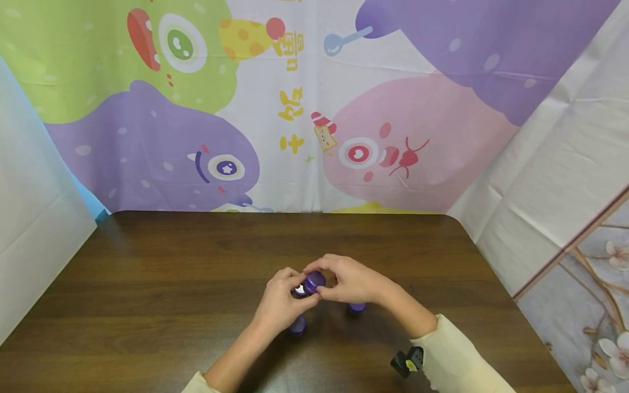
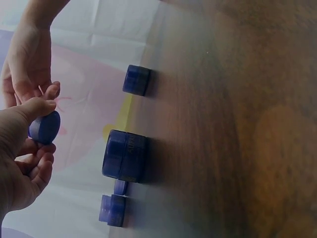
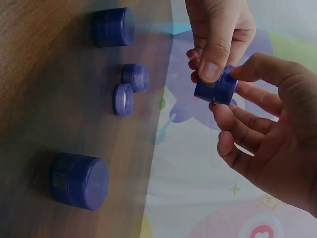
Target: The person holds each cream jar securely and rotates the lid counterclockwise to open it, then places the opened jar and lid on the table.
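Observation:
Above the table, both hands meet around a small purple jar [image 1: 314, 282] with a round lid. The left hand [image 1: 281, 302] pinches it between thumb and fingers, its thumb lying along the jar's side in the right wrist view. From the other side the right hand [image 1: 352, 281] grips it with thumb and index finger. A seam shows between lid and body of the held jar [image 3: 218, 91]. On the table stand a capped jar [image 3: 114, 27], another capped jar [image 3: 79, 181] and an uncapped jar [image 3: 134, 78]. A loose lid [image 3: 123, 99] stands next to the uncapped one.
The brown wooden table [image 1: 172, 273] ends at a cloth backdrop [image 1: 295, 180] printed with cartoon monsters. White cloth [image 1: 39, 218] hangs at the left. A floral panel [image 1: 599, 295] stands at the right. A small black device [image 1: 408, 362] sits at the right sleeve.

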A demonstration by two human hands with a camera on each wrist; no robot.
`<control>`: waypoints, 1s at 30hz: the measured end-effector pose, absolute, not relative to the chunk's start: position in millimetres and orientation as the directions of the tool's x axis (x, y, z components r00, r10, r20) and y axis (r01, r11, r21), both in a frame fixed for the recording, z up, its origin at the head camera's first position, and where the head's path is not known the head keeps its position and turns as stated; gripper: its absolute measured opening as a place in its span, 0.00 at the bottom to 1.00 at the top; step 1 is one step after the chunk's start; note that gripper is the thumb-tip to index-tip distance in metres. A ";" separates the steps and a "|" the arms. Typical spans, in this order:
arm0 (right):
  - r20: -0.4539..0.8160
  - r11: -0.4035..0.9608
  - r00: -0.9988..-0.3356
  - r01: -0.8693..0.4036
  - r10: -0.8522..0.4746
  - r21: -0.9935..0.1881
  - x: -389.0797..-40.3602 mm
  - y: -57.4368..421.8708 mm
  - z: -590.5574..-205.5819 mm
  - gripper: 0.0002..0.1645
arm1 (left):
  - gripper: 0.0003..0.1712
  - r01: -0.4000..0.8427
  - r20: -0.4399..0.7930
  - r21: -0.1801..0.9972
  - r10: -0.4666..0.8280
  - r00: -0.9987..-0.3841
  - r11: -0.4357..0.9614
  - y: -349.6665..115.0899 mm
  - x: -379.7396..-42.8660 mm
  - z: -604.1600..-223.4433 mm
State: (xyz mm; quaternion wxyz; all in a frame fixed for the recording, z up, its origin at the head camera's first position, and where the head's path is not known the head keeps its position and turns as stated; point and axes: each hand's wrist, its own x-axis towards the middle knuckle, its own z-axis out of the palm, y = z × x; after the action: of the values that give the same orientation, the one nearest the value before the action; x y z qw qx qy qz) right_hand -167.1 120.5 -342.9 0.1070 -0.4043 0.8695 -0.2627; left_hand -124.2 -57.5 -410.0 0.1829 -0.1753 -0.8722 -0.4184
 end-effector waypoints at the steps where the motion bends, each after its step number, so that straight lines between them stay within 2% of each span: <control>1: 0.025 0.529 -0.645 -0.647 -0.764 -0.548 -167.0 120.8 -343.1 0.24 | 0.16 0.455 0.462 0.668 0.151 -0.874 0.589 -57.5 -124.1 -409.7; 7: 0.026 0.564 -0.691 -0.610 -0.722 -0.557 -164.7 121.3 -342.2 0.27 | 0.21 0.428 0.431 0.693 0.142 -0.891 0.580 -57.6 -123.3 -408.1; 11: 0.001 0.586 -0.712 -0.580 -0.702 -0.566 -165.5 121.4 -342.7 0.24 | 0.21 0.434 0.438 0.689 0.143 -0.887 0.581 -56.8 -123.2 -408.1; 14: -0.010 0.572 -0.693 -0.587 -0.721 -0.573 -166.0 121.7 -343.5 0.22 | 0.20 0.430 0.433 0.693 0.143 -0.890 0.579 -56.3 -122.9 -408.1; 17: 0.000 0.552 -0.669 -0.612 -0.743 -0.566 -165.5 122.6 -343.7 0.25 | 0.19 0.423 0.423 0.697 0.144 -0.895 0.579 -56.1 -122.4 -408.0; 21: 0.009 0.562 -0.679 -0.615 -0.734 -0.553 -164.2 123.6 -343.0 0.29 | 0.20 0.405 0.403 0.705 0.140 -0.904 0.582 -56.0 -121.8 -406.8; 25: 0.038 0.572 -0.692 -0.625 -0.721 -0.532 -164.3 123.6 -342.2 0.25 | 0.22 0.403 0.405 0.699 0.137 -0.904 0.590 -56.0 -122.4 -405.8; 30: 0.047 0.550 -0.659 -0.662 -0.750 -0.509 -166.3 123.9 -343.1 0.22 | 0.20 0.422 0.425 0.689 0.144 -0.894 0.590 -55.2 -123.4 -407.6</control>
State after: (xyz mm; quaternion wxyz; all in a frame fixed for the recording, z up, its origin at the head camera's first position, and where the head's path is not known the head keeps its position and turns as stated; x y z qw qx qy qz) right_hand -166.3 123.9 -343.1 0.0882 -0.4032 0.8758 -0.2502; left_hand -123.4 -55.2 -407.6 0.1644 -0.1615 -0.8763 -0.4232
